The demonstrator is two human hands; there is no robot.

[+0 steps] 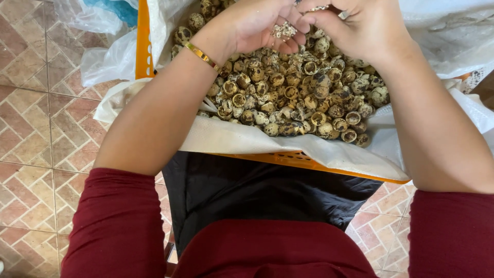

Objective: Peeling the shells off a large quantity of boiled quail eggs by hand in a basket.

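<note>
Hands are working together at the top edge of the view, directly above a heap of empty speckled shells [296, 95]. Your left hand [260, 23] is cupping upward, its fingers curling loosely around a small clutch of pale shell fragments [283, 31] that are resting in the palm. Your right hand [360, 25] is pressing in from the other side, with its fingertips [314, 15] pinching together right at the fragments and touching the left hand's fingers. Whether anything more is sitting inside the right hand, you cannot tell, since the top of the view is cutting it off.

You are wearing a thin gold bangle [201, 55] on the left wrist, and dark red sleeves [116, 221] are covering both upper arms.

Shells are lying heaped in an orange plastic crate [303, 162], which a white woven sack [247, 139] is lining, its cloth folding over the near rim. Most shells are showing open, hollow ends. The crate is sitting just in front of your lap, with its near rim overlapping a black apron [257, 195].

Clear plastic bags [103, 56] are bunching beside the crate's left wall, on a floor of reddish and cream tiles [41, 128].
</note>
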